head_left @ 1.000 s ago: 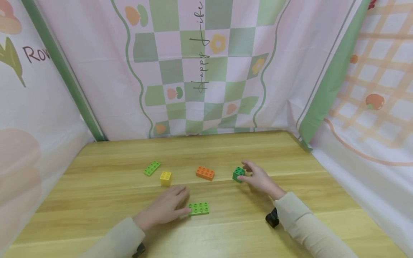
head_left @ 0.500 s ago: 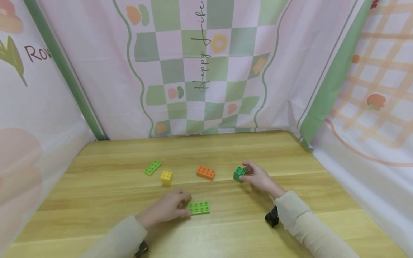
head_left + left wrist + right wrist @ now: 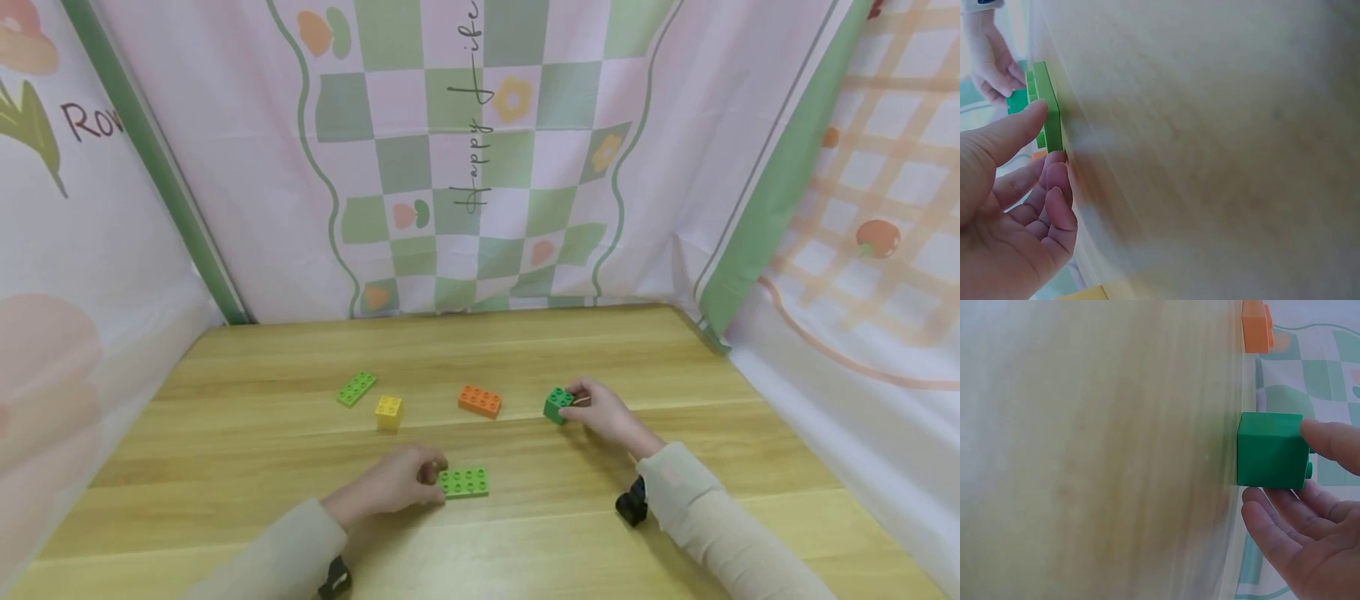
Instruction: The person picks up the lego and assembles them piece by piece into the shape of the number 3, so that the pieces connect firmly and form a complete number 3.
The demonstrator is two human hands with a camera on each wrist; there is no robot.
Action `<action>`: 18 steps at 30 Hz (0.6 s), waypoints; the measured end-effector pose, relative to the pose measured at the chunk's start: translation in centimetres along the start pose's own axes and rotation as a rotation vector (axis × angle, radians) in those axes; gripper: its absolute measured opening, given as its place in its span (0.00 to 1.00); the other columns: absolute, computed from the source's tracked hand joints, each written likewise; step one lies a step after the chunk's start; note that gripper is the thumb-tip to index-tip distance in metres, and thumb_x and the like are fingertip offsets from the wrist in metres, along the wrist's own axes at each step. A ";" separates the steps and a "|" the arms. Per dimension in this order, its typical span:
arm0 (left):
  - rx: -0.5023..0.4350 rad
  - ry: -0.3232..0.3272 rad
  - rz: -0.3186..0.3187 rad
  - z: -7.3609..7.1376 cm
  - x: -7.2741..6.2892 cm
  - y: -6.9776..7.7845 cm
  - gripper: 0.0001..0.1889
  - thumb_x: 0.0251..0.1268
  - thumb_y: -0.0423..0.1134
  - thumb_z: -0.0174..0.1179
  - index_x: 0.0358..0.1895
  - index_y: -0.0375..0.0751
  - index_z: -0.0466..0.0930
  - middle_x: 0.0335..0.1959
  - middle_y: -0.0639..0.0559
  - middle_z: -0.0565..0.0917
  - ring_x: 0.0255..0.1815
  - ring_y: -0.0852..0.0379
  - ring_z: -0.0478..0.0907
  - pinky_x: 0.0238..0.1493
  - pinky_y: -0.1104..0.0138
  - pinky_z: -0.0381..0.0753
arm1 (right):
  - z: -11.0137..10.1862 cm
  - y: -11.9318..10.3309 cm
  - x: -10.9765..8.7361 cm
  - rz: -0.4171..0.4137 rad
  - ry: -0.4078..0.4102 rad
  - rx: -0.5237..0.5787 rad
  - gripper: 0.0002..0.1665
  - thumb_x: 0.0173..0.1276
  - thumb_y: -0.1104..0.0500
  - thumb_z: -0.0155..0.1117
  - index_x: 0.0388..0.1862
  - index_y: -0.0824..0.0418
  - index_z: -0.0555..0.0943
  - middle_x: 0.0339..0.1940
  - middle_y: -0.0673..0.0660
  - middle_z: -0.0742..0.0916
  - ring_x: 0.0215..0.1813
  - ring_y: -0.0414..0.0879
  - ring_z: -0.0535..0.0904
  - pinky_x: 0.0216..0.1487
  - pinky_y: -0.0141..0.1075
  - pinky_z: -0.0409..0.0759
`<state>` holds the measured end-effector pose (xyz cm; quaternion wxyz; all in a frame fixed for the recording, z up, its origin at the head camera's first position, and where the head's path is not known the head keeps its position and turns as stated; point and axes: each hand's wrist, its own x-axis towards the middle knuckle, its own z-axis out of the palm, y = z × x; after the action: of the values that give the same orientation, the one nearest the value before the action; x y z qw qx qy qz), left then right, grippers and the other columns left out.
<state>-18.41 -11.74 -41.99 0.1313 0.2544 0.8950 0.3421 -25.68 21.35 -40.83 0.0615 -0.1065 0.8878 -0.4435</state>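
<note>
My left hand (image 3: 393, 483) has its thumb and curled fingers at the left end of a thin light green brick (image 3: 464, 483) with two rows of studs, lying on the table. In the left wrist view the thumb lies against the light green brick (image 3: 1050, 119) and the fingertips meet its end. On the right, my right hand (image 3: 606, 414) holds a dark green cube-shaped brick (image 3: 557, 405) between thumb and fingers. The right wrist view has the thumb at one side of the green brick (image 3: 1272, 451) and the fingers along another, its base at the tabletop.
An orange brick (image 3: 480, 401) lies between the hands, farther back. To the left stand a yellow cube-shaped brick (image 3: 388, 412) and a second thin light green brick (image 3: 356, 388). Patterned cloth (image 3: 480, 167) hangs behind the wooden table (image 3: 450, 350) and along both sides.
The left hand's fingers have curled in and closed at the end of the light green brick. The right hand's fingers have closed in around the dark green brick. The bricks stay in place.
</note>
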 end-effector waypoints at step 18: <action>-0.051 -0.006 -0.038 0.1 -0.1 0.1 0.19 0.50 0.38 0.68 0.46 0.35 0.78 0.27 0.58 0.75 0.28 0.61 0.71 0.31 0.69 0.73 | -0.2 -0.3 -0.1 -0.001 -0.012 0.018 0.23 0.64 0.60 0.62 0.52 0.73 0.69 0.46 0.64 0.78 0.49 0.58 0.74 0.49 0.47 0.74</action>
<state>-18.22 -11.70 -41.96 0.1466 0.2350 0.8903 0.3616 -25.58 21.33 -40.49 0.0676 -0.1092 0.8832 -0.4510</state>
